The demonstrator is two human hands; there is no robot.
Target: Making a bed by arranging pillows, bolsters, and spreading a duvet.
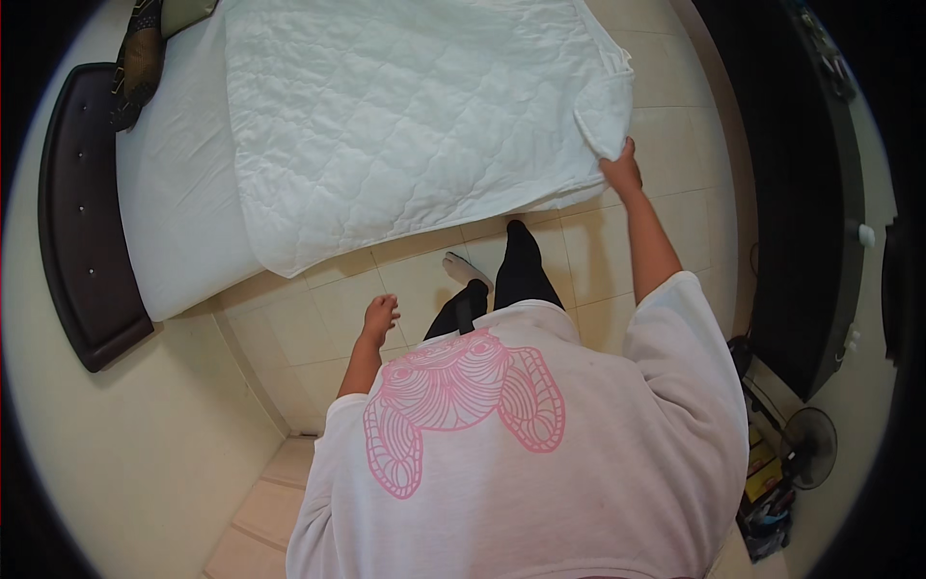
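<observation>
A white quilted bedspread (405, 123) lies over most of the bed, its near edge hanging along the side towards me. At its right corner, my right hand (623, 171) grips the quilted fabric, where a flap is folded over. My left hand (381, 317) hangs in the air below the near edge, touching nothing, with its fingers loosely bent and somewhat apart. White sheet (173, 203) shows on the mattress between the bedspread and the dark padded headboard (87, 217) at the left.
A patterned dark bolster (141, 65) and part of a greenish pillow (184, 14) lie by the headboard. Tiled floor (347, 289) surrounds my feet. Along the right stands a long black piece of furniture (796, 195), with a fan (810, 449) near its lower end.
</observation>
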